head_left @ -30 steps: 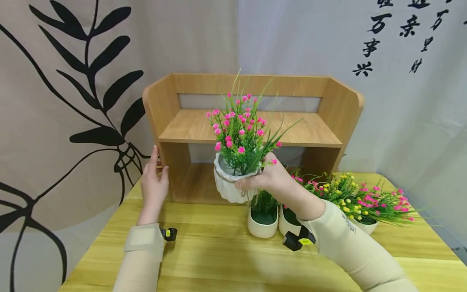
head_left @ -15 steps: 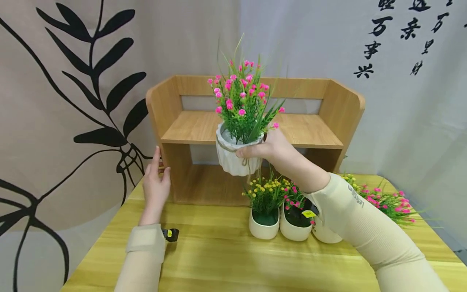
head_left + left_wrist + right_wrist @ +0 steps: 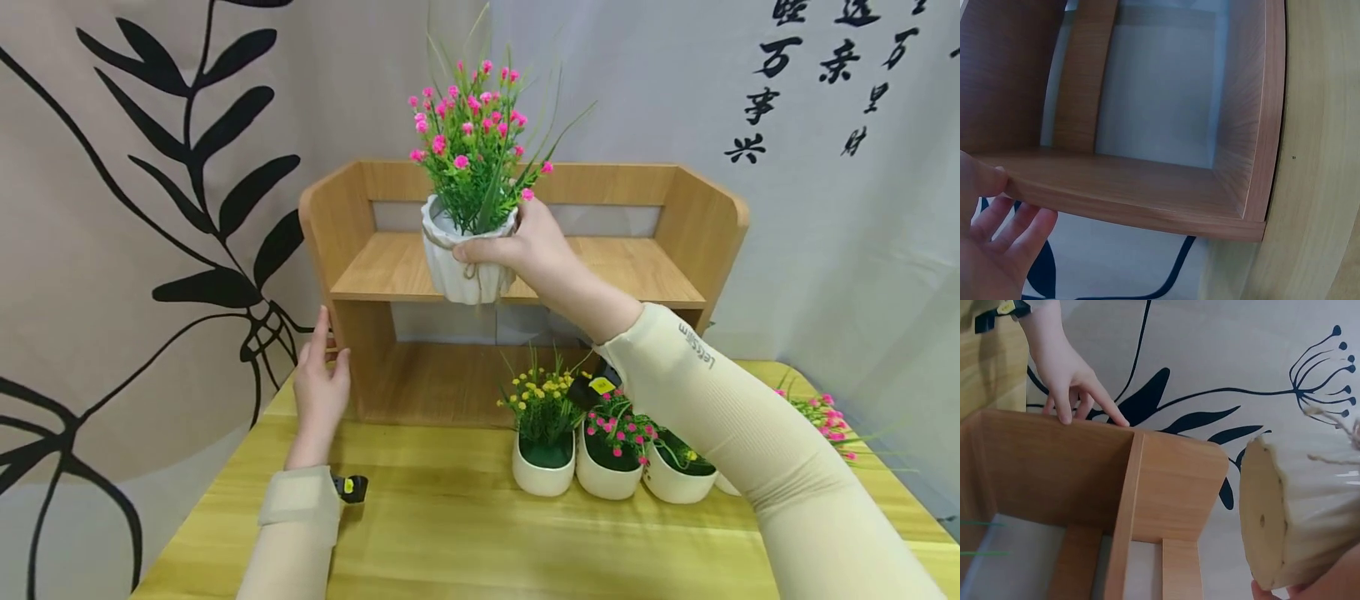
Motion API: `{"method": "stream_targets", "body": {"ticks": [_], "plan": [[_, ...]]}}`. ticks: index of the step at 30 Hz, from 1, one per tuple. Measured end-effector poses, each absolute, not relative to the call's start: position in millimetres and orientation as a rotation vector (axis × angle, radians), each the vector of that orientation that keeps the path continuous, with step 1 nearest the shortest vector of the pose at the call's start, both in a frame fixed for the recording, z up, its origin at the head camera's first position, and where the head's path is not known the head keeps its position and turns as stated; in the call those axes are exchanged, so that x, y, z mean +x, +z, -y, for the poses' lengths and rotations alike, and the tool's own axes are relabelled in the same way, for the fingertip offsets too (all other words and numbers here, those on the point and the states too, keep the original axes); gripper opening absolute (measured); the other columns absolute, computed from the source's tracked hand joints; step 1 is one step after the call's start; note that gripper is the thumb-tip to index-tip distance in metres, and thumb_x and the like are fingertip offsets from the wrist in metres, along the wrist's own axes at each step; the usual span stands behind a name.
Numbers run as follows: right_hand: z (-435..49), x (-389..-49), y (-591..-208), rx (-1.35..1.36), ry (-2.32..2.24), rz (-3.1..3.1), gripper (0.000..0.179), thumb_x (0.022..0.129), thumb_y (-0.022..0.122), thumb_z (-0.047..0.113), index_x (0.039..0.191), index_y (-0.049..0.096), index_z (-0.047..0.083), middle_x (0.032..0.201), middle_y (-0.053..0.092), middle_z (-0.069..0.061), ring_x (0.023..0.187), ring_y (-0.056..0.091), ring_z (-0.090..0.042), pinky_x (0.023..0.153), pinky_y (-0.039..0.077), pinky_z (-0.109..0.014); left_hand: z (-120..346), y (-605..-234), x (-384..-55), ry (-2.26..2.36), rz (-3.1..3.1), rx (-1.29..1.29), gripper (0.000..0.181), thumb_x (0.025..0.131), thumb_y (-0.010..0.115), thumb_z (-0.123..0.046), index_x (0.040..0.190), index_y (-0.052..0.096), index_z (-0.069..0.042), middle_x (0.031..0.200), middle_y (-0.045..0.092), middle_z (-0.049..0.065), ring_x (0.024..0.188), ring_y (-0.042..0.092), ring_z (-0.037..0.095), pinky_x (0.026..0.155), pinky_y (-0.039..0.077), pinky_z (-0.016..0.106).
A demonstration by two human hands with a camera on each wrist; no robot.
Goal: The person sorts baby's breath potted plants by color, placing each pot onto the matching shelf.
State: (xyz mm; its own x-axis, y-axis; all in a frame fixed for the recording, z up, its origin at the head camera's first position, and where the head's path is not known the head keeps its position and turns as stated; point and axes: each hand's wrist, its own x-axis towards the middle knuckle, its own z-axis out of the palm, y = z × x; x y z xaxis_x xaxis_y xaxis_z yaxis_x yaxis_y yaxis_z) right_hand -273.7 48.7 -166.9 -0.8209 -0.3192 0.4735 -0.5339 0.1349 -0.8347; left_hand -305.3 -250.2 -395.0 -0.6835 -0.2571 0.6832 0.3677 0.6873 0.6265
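My right hand (image 3: 528,246) grips a white ruffled flowerpot (image 3: 448,271) tied with twine. Its thumb lies across the pot's front; the fingers behind are mostly hidden. Pink artificial flowers (image 3: 476,133) and long green grass rise from it. The pot hangs in front of the upper board (image 3: 607,258) of a wooden shelf unit (image 3: 341,221). From below, the right wrist view shows its pale base (image 3: 1263,515), clear of any surface. My left hand (image 3: 321,392) rests at the unit's left side panel, thumb and fingers touching the edge, fingers (image 3: 1025,234) loosely extended.
Several small white pots stand in a row at right on the wooden table (image 3: 420,517), including one with yellow flowers (image 3: 543,400) and one with pink flowers (image 3: 611,479). My right forearm covers part of the row. A printed curtain (image 3: 825,208) hangs behind.
My right hand has lifted the flowerpot from the lower opening to above the upper board's front edge, lately drifting slightly left. My left hand stays at the side panel.
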Motion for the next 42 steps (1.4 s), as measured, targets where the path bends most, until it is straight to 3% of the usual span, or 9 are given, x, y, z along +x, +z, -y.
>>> {"method": "stream_targets", "body": {"ticks": [8,33,42], "plan": [[-37,-291,-151,0.796,1.885,2.206,0.072,0.072,0.080,0.017,0.135,0.045,0.008,0.122,0.060,-0.007,0.108,0.058,-0.018,0.092,0.048,-0.031,250,-399,-304,-0.979,2.090,-0.103,0.076,0.093,0.059,0.005,0.154,0.028,-0.027,0.107,0.054,0.027,0.094,0.060,0.041,0.070,0.054,0.051],[13,-343,-151,0.686,2.011,2.215,0.070,0.075,0.080,0.021,0.136,0.045,0.011,0.121,0.059,-0.004,0.106,0.059,-0.018,0.088,0.049,-0.029,252,-396,-303,-0.962,2.050,-0.131,0.076,0.091,0.061,0.006,0.153,0.031,-0.026,0.106,0.055,0.027,0.091,0.060,0.042,0.067,0.054,0.050],[29,-350,-165,0.595,1.927,2.292,0.076,0.074,0.082,0.026,0.138,0.044,0.011,0.123,0.056,-0.001,0.110,0.055,-0.015,0.094,0.045,-0.029,253,-395,-302,-0.954,2.049,-0.144,0.077,0.090,0.061,0.007,0.153,0.031,-0.025,0.105,0.055,0.029,0.090,0.061,0.041,0.066,0.054,0.050]]}}
